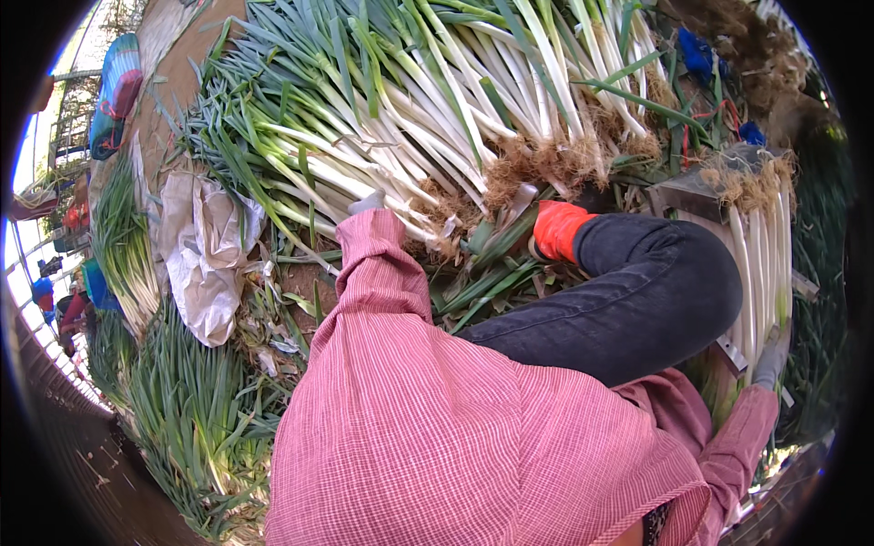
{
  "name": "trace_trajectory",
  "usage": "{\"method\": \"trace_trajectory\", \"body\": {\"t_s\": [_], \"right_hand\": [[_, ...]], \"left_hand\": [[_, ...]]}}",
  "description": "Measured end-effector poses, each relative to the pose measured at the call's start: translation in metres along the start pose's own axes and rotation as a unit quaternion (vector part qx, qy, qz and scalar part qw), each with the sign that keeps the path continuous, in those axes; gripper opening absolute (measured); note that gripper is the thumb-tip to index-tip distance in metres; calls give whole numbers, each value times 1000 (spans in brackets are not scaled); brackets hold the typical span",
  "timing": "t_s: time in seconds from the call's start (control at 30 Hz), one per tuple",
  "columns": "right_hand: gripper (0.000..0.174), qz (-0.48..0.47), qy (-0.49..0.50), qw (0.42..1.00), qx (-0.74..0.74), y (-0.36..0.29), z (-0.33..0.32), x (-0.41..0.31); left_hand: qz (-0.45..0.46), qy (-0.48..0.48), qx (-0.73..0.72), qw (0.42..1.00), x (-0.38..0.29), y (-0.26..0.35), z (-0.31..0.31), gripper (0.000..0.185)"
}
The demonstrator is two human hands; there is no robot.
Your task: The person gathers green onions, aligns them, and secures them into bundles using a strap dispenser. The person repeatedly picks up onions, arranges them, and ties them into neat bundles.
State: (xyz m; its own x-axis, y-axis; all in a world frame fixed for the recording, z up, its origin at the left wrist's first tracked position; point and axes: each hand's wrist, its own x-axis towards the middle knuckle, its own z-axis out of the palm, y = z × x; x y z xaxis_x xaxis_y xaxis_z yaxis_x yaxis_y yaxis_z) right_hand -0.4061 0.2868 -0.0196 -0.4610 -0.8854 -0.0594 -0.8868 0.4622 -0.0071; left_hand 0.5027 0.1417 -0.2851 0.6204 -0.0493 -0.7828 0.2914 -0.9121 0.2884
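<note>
A large heap of green onions (423, 130) lies before me, white shanks and brown roots towards me and leaves pointing up and left. My left hand (369, 202), in a grey glove, is at the near edge of this heap against the white stalks; the sleeve hides most of it, and its grip cannot be made out. To the right, a bunch of green onions (761, 266) lies across a metal stand (689, 194), roots on the far end. My right hand (771, 358), also gloved in grey, is shut on this bunch near its green part.
My bent knee (696, 273) and orange foot cover (561, 231) are between the heap and the stand. A crumpled white sack (205, 259), more green onions (198, 403) and a blue-and-red roll (117, 95) are at left. Red string (727, 112) lies beyond the stand.
</note>
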Motion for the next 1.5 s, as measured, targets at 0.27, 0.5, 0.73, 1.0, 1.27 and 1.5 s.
{"method": "trace_trajectory", "body": {"t_s": [0.27, 0.5, 0.73, 1.0, 1.27, 1.5], "right_hand": [[54, -9, 28, 999, -26, -1, 5, 3], [57, 53, 16, 998, 25, -2, 15, 11], [42, -32, 40, 999, -17, -73, -13, -24], [38, -94, 135, 983, 81, -146, -77, -141], [31, -99, 193, 956, 195, -122, -73, -192], [26, -127, 259, 929, 230, -110, -89, -214]], "left_hand": [[51, -339, -479, 808, -66, 56, 6, 26], [67, -700, -503, 503, -309, 62, 46, 28], [-100, -851, -348, 380, -480, 33, 73, 24], [31, -910, -36, 411, -572, -12, 38, 29], [318, -819, 195, 436, -643, -34, 69, 35], [771, -523, 244, 270, -702, -14, 171, 27]]}}
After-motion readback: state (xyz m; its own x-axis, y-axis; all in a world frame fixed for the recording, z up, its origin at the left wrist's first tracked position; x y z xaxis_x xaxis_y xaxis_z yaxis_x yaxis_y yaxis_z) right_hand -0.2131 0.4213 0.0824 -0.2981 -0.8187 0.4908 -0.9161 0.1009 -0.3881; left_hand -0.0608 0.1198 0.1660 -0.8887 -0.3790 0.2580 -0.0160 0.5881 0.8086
